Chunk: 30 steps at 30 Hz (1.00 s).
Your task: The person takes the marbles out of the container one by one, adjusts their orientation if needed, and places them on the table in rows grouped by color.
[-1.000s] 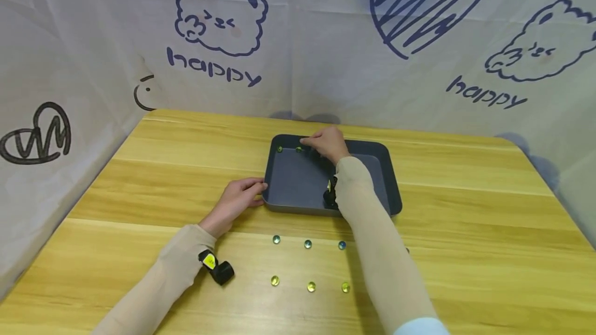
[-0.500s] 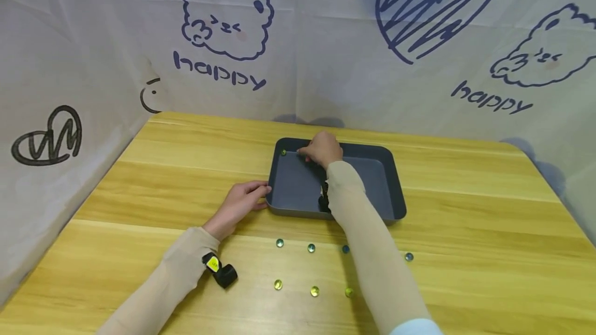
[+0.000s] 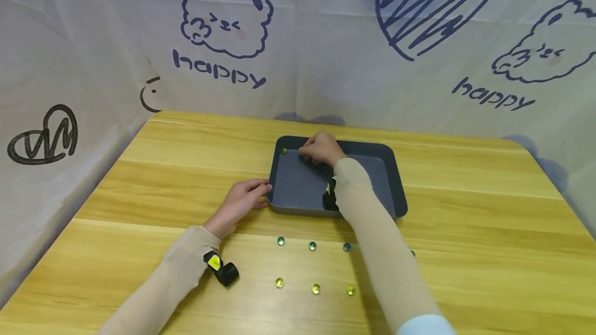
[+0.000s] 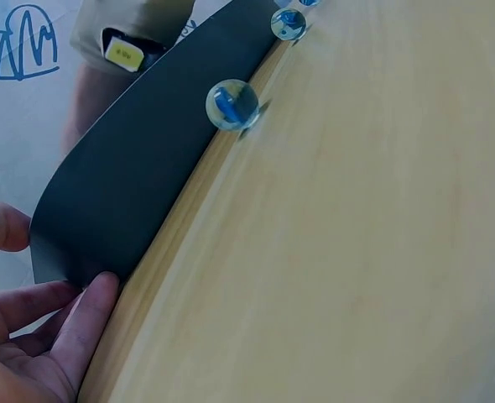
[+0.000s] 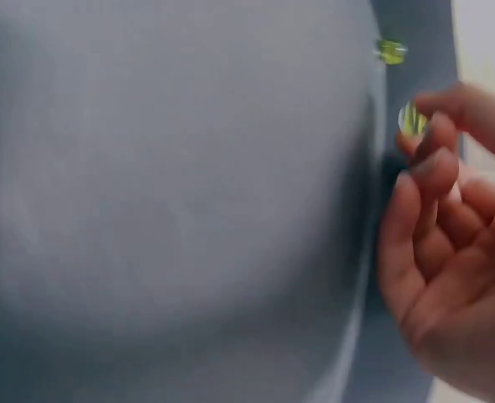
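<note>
A dark grey baking tray [image 3: 302, 211] lies on the wooden table. At its left side my left hand [image 3: 236, 203] holds the wall near the front corner, thumb at the rim and fingers against the outside. My right hand [image 3: 323, 148] reaches over the tray to the far wall. Between its thumb and forefinger, in the right wrist view, it pinches a clear marble with yellow-green streaks [image 5: 410, 120]; in the head view the fingers hide this marble. Another yellow-green marble [image 3: 284, 151] sits in the tray's far left corner, apart from the hand.
Before the tray, blue-green marbles [image 3: 312, 246] form a row, the rightmost partly hidden by the right forearm. Closer in lies a row of yellow marbles [image 3: 316, 289]. A white cloth with drawings [image 3: 326, 66] hangs behind the table. Each wrist wears a small black camera [image 3: 226, 274].
My right hand has lowered slightly toward the tray's far wall, its fingertips now covering the second yellow-green marble that showed earlier. The left hand stays on the tray. The head view has shifted slightly.
</note>
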{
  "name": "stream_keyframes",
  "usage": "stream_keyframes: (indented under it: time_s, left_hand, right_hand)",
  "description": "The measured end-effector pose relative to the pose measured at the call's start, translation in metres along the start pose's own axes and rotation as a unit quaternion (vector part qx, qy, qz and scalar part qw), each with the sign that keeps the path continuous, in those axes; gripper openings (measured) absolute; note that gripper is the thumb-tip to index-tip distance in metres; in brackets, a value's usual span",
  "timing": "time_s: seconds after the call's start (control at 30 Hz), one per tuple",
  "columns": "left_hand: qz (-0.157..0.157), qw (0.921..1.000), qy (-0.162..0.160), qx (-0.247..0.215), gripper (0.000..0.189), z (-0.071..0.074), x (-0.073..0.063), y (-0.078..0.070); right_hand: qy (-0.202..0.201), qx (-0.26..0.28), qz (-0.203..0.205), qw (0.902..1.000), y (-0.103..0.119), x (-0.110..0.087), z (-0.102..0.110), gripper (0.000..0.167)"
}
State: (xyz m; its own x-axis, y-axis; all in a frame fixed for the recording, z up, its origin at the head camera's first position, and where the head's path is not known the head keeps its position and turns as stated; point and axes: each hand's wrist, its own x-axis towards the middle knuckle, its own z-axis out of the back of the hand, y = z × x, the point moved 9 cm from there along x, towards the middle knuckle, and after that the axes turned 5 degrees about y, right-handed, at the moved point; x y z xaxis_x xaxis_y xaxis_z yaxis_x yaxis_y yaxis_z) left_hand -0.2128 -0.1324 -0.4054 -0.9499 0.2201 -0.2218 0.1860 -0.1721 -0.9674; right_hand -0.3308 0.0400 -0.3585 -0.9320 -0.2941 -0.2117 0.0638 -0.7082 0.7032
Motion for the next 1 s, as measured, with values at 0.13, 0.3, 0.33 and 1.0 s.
stream_keyframes:
  time_s: [0.13, 0.3, 0.33, 1.0]
  left_hand:
    - [-0.002, 1.0, 0.001, 0.0, 0.041, -0.002, 0.0, -0.001]
    - [-0.004, 1.0, -0.004, 0.001, 0.041, -0.002, -0.001, -0.002]
    - [-0.005, 1.0, -0.004, 0.0, 0.041, -0.002, -0.001, -0.002]
    - [-0.009, 1.0, 0.003, -0.002, 0.042, -0.001, -0.001, -0.002]
  right_hand:
    - [0.024, 0.058, 0.057, 0.9964, 0.017, -0.006, 0.012, 0.023]
    - [0.024, 0.098, 0.136, 0.9856, 0.043, -0.025, 0.031, 0.02]
    - [0.027, 0.102, 0.149, 0.9833, 0.048, -0.031, 0.034, 0.02]
    - [0.079, 0.113, 0.287, 0.9479, 0.064, -0.143, 0.037, 0.012]
